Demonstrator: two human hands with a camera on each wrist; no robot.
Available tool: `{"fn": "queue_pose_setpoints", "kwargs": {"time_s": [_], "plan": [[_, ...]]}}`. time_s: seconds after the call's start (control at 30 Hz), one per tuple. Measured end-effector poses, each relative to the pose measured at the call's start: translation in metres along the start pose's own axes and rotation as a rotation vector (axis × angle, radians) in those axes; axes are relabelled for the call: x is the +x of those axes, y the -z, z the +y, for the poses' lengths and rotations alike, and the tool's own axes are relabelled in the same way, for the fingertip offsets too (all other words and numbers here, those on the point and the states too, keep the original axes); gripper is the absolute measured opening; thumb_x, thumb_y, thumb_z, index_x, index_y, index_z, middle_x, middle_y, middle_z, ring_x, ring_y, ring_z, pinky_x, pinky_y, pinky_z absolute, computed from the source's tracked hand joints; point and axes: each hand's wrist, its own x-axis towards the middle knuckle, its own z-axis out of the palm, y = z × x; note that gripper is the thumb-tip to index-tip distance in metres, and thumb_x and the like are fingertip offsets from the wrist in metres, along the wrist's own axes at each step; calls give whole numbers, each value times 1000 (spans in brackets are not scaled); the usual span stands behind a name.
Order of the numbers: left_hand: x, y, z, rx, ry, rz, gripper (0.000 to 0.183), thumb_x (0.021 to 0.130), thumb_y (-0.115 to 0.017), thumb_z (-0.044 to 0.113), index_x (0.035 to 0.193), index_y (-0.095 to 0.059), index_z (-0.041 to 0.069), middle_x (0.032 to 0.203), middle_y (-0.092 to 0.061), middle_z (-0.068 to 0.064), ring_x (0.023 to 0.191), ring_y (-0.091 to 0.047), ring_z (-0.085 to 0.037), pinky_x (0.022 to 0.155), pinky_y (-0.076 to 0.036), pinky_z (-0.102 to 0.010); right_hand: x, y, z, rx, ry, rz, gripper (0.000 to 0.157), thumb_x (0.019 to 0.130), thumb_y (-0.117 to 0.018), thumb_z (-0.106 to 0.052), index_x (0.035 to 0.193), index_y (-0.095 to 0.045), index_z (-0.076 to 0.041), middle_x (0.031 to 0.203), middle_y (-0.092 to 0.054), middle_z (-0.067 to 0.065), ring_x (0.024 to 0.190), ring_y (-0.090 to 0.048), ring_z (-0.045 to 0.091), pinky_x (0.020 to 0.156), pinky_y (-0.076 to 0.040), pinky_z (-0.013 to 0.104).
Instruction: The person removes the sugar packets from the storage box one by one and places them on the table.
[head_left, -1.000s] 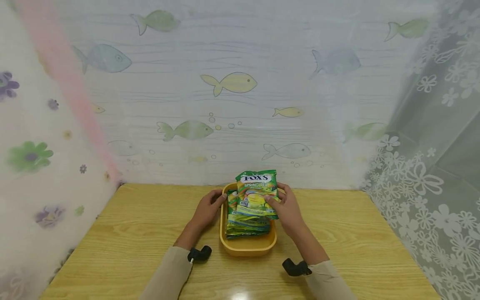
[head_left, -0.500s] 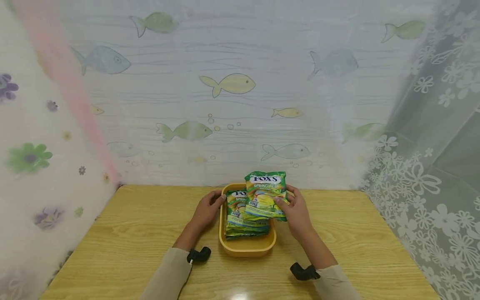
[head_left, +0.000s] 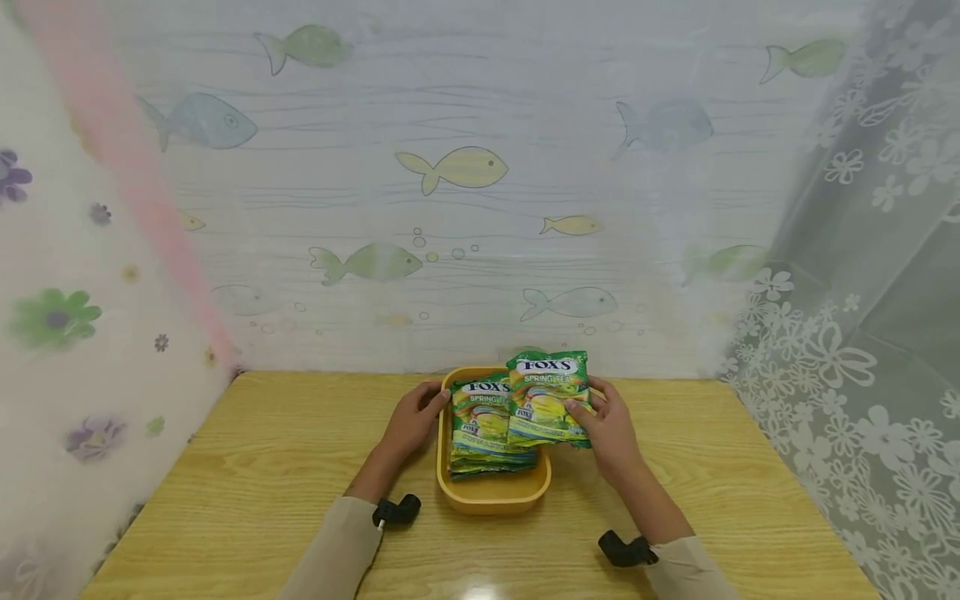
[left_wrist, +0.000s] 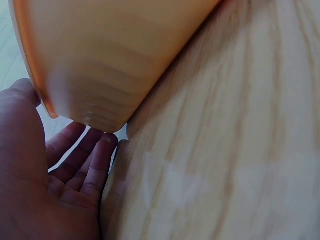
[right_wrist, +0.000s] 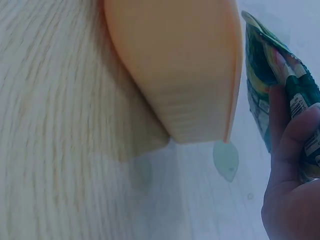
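A yellow plastic tub (head_left: 495, 505) stands on the table, with a pile of green Fox's Spring Tea candy packets (head_left: 477, 421) inside. My left hand (head_left: 408, 421) grips its left side near the far corner, thumb at the rim and fingers against the outer wall (left_wrist: 100, 65). My right hand (head_left: 613, 429) pinches more candy packets (head_left: 551, 404), thumb on the printed front and fingers behind. These are raised over the tub's right rim and overlap the pile in the head view. In the right wrist view, barcodes show on the held packets (right_wrist: 312, 142) beside the tub.
The wood-grain table (head_left: 300, 458) ends at a hanging sheet printed with fish (head_left: 465, 167). Flower-patterned sheets hang at the left (head_left: 56, 317) and right (head_left: 832, 358). Black wrist mounts (head_left: 397, 510) sit at both sleeves.
My right hand has drawn the held packets rightward and slightly down, away from the tub's middle, uncovering more of the pile. My left hand stays at the rim.
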Motion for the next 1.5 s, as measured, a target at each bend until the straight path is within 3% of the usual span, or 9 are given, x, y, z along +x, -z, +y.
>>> {"fn": "queue_pose_setpoints", "kwargs": {"time_s": [0.63, 0.87, 1.5], "plan": [[-3, 0, 3, 3, 3, 0, 51, 109, -60, 45, 144, -64, 7, 133, -70, -11, 126, -65, -32, 110, -50, -54, -4, 27, 6, -26, -43, 51, 61, 107, -65, -12, 160, -35, -4, 130, -66, 16, 85, -74, 8, 64, -59, 24], [-1, 1, 1, -43, -2, -15, 49, 109, -62, 43, 142, -65, 8, 132, -70, -12, 122, -67, -30, 103, -55, -50, -2, 35, 7, -22, -62, 63, 60, 108, -63, -9, 161, -34, -3, 130, -67, 15, 89, -74, 7, 73, -61, 24], [2, 1, 0, -68, 18, -7, 52, 107, -66, 40, 143, -64, 3, 135, -69, -17, 126, -66, -36, 104, -56, -51, 3, 53, 17, 19, -106, 78, 61, 111, -60, -13, 164, -31, -5, 116, -72, -1, 86, -74, 8, 66, -60, 24]]}}
